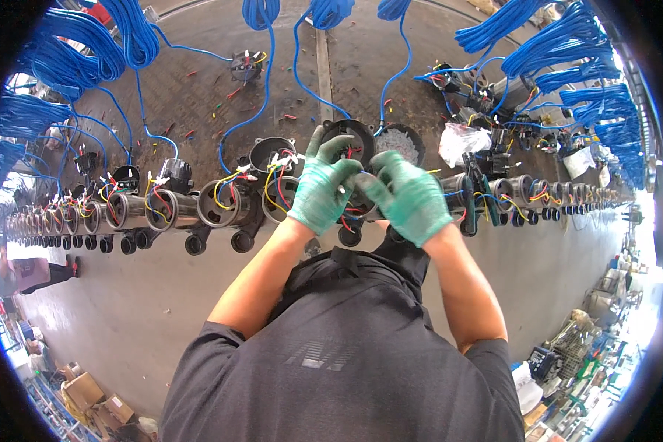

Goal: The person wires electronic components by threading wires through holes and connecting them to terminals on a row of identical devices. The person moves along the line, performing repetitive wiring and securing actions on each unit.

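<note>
where the two green-gloved hands come together above the near edge of the bench (191, 99), the left hand (321, 195) has its thumb and fingers curled toward the middle, and the right hand (414, 199) reaches in with its fingers bent until the fingertips nearly meet. both are held narrow; a small pale tip shows beside the left fingers, but whether either hand grips a wire i cannot tell. below them, partly covered, lies an open cylinder (359, 209), and just beyond sits a round black cap (365, 141) with red wires inside and a blue cable (320, 96) running to it. a bowl of small clear connectors (398, 144) stands right of the cap, and a white plastic bag (462, 143) lies farther right. to the left are a black ring-shaped cover (256, 156) and more wired cylinders (212, 205), lined along the edge, with blue cable coils (261, 13) at the top.
</note>
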Available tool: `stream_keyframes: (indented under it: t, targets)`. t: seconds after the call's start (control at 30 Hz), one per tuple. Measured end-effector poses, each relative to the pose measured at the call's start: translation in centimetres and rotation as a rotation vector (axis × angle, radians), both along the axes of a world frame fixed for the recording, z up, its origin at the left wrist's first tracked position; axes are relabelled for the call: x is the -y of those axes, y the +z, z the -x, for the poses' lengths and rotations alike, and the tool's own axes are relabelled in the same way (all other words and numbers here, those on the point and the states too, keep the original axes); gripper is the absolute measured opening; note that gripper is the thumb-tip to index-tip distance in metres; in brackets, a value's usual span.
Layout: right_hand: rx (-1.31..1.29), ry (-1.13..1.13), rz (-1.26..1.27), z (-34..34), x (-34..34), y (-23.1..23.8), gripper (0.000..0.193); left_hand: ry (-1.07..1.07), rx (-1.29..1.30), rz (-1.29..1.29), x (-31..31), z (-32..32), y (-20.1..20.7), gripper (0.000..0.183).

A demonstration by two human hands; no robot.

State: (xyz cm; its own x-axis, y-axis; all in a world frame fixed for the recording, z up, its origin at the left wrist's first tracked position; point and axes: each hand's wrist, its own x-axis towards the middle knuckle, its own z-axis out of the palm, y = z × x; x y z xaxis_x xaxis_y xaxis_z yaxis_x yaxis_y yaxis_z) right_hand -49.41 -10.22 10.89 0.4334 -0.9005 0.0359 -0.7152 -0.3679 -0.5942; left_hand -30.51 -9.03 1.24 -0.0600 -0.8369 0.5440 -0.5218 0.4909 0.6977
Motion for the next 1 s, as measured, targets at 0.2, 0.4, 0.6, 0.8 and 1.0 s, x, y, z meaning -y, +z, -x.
stream_keyframes:
  t: [0.2, 0.4, 0.6, 0.8, 1.0]
  targets:
    - [0.197, -0.080, 0.003, 0.3, 0.0, -0.2, 0.024, -0.007, 0.058, 0.026, -0.1, -0.3, 0.1, 0.023]
    - [0.238, 0.231, -0.041, 1.8, -2.5, 1.7, 0.025, -0.004, 0.043, -0.003, 0.0, -0.1, 0.0, 0.023]
    - [-0.117, 0.318, 0.109, 0.6, -3.2, -0.6, 0.029, -0.006, 0.031, 0.007, 0.2, -0.4, 0.1, 0.019]
    - [0.038, 0.202, 0.183, 1.4, -2.2, -0.6, 0.013, 0.000, 0.023, 0.006, 0.1, -0.3, 0.0, 0.017]
    - [-0.131, 0.322, 0.323, 0.8, -0.9, 0.0, 0.015, 0.046, 0.053, 0.042, -0.2, 0.2, -0.1, 0.023]
